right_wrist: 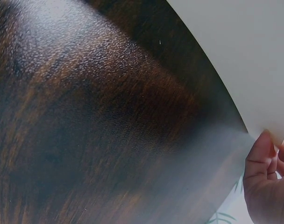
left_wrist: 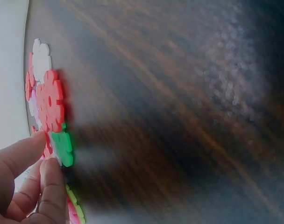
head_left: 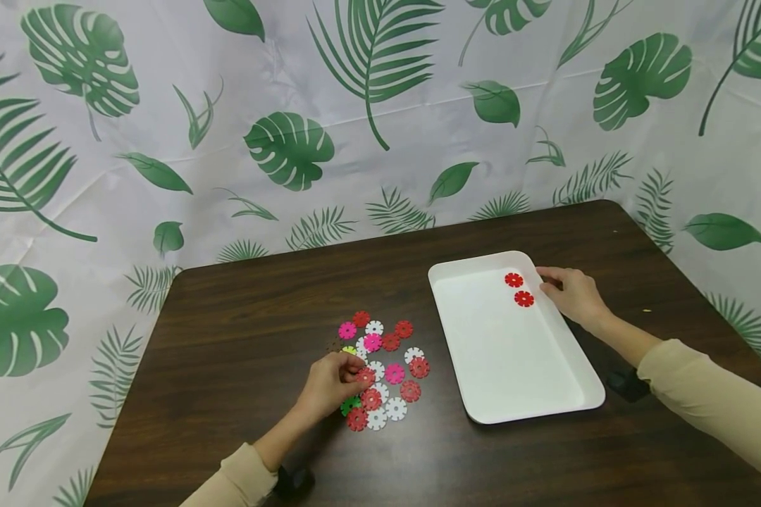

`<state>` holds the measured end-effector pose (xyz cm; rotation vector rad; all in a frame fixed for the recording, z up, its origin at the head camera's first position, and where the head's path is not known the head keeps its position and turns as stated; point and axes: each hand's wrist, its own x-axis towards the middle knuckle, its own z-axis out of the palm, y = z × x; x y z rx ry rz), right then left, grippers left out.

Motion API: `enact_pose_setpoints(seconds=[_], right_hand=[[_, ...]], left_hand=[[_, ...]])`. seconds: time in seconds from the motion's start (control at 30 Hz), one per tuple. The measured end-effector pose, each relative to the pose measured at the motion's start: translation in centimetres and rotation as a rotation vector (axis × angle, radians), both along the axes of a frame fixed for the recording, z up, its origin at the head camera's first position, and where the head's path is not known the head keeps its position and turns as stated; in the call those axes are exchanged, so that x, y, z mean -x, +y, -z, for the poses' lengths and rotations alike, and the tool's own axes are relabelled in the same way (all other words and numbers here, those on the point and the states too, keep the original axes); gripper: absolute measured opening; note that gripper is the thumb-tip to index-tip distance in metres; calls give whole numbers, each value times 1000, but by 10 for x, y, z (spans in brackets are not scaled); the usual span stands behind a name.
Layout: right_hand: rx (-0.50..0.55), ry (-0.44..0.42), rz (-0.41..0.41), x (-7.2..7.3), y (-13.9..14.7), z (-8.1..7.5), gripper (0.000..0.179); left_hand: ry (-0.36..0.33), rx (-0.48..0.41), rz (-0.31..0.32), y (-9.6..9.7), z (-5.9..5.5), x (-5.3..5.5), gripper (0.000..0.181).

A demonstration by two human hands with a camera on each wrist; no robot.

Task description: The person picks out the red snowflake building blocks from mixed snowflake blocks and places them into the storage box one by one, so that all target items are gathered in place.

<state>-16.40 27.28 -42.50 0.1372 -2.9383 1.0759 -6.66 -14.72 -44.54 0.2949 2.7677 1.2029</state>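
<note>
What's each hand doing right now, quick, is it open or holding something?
Left hand: closed, pinching a red disc.
Right hand: closed, holding the edge of the white tray.

No text, label or number can be read, as far as the blurry wrist views show.

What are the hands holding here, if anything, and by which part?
The left hand pinches a red notched disc by its edge, between thumb and fingertips. The right hand grips the white tray by its right-hand rim, toward the far corner.
</note>
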Motion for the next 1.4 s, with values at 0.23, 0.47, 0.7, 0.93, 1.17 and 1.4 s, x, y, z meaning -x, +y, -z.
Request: enact_pose_setpoints(seconds=[0.23, 0.47, 0.7, 0.93, 1.17, 1.4], right_hand=[[-3, 4, -3, 1, 1, 2, 40], [-3, 0, -4, 0, 1, 3, 41], [5, 1, -6, 0, 2, 3, 41], [4, 1, -4, 0, 2, 4, 42], [5, -5, -2, 0, 1, 3, 42], [1, -1, 1, 1, 1, 3, 41]], left_hand=[[5, 27, 5, 1, 1, 1, 21], [28, 62, 5, 2, 0, 1, 20], [34, 73, 6, 4, -1, -1, 22], [50, 79, -3, 6, -1, -1, 25], [79, 96, 7, 8, 0, 0, 23], [87, 90, 9, 8, 1, 0, 22]])
